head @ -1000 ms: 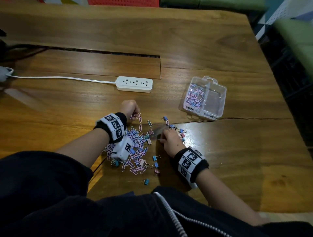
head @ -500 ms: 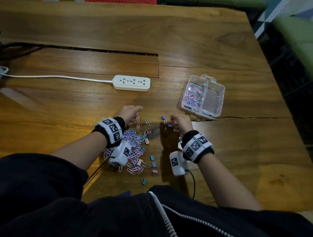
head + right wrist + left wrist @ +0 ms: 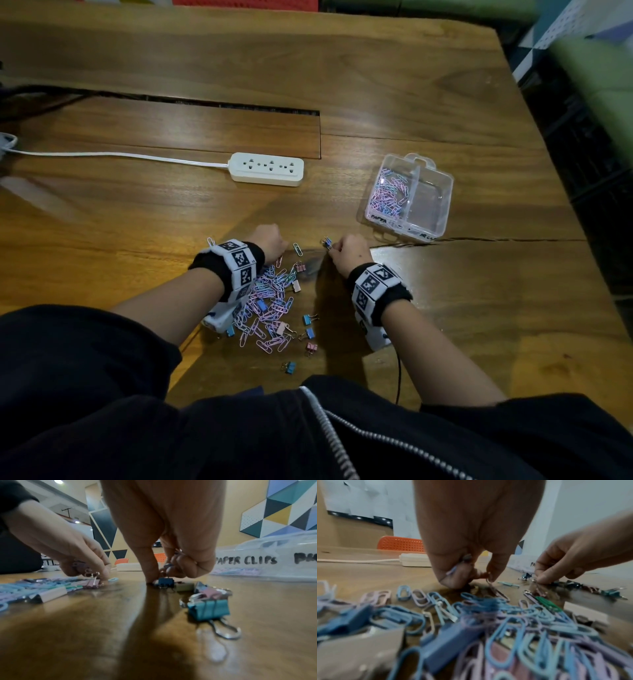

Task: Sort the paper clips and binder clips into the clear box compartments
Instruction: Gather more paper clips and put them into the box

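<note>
Two hands are working low over the wooden table [image 3: 445,325], fingertips down at the far edge of a heap of paper clips [image 3: 265,301]. The left hand [image 3: 269,240] is curling its fingers [image 3: 452,577] tightly around a few pastel paper clips tucked against the palm, with its thumb tip touching the end of a paper clip lying on the wood. The right hand [image 3: 349,253] is also curling in, holding a couple of small clips inside its folded fingers [image 3: 181,566] while the forefinger and thumb are closing on a dark blue binder clip [image 3: 165,582] that is sitting on the table; from above, that clip [image 3: 327,242] is showing just beyond the knuckles. A teal binder clip [image 3: 208,609] is lying on its side nearer the right wrist, apart from the fingers, with a pink one just behind it.

More binder clips in blue and pink are lying scattered along the near side of the heap. A clear box [image 3: 442,198] is sitting well to the right of both hands, its left compartment holding a layer of pink and blue paper clips [image 3: 388,197]; the right compartment is looking bare, though glare makes that hard to tell. Beyond the hands, a white power strip [image 3: 267,169] is lying on the table with its cord running left.
</note>
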Available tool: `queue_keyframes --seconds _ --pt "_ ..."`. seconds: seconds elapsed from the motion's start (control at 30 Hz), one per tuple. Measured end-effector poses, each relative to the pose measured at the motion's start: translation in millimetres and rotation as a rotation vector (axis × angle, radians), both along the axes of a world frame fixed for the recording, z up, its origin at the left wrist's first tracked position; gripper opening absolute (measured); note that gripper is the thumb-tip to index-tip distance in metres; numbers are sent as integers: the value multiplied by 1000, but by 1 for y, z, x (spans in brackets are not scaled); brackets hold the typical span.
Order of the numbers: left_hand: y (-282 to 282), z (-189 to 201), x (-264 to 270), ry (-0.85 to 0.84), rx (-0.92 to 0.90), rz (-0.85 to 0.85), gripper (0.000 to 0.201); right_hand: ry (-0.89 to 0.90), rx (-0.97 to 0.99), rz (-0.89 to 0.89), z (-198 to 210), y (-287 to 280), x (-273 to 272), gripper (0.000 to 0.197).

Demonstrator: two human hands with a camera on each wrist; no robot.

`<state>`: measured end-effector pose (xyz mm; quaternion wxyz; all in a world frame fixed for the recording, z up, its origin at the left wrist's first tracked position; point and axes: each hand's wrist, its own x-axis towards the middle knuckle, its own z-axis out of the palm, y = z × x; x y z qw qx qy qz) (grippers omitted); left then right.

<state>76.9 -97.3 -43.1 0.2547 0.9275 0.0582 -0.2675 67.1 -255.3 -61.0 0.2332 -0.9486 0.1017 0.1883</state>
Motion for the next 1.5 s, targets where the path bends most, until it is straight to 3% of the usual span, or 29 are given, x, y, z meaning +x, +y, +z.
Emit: queue_keyframes --seconds 0.13,0.2,0.27,0.4,0.5,0.57,0.6,0.7,0.8,0.87,1.0,1.1,1.2,1.3,1.4,1.5 --pt "12 7 -3 168 -399 286 20 -39 89 -60 6 -5 -3 16" --pt "19 13 -5 285 -567 418 15 -50 280 -172 12 -7 -6 8" --pt "24 16 -6 339 -649 466 14 2 558 -302 15 -6 -7 23" --pt "25 13 -8 331 -608 398 15 225 1071 -555 28 1 -5 19" --pt "23 7 -14 232 -360 129 19 372 1268 -683 33 7 -3 24" --pt "20 8 -22 148 -184 -52 18 400 1227 -683 31 15 1 26" --pt "19 7 -26 113 -84 -141 29 392 1139 -638 31 21 2 25" --pt "16 4 -34 37 88 -282 56 293 702 -382 27 40 5 15" --pt "12 1 -39 -13 117 -350 40 160 283 -65 16 50 4 20" --pt "10 0 -43 -18 139 -393 29 129 167 24 14 53 1 23" --pt "10 1 -48 19 166 -421 20 125 112 115 11 56 0 25" --pt "14 5 -45 55 70 -348 29 131 100 167 11 54 -3 17" --pt "19 10 -38 118 -196 -146 30 87 152 132 15 42 -7 13" --pt "25 14 -35 287 -700 255 27 27 220 55 17 26 -13 2" --pt "26 15 -33 343 -1042 416 25 29 435 -57 14 8 -17 15" --pt "19 15 -33 335 -993 379 27 138 844 -324 16 -8 -24 20"
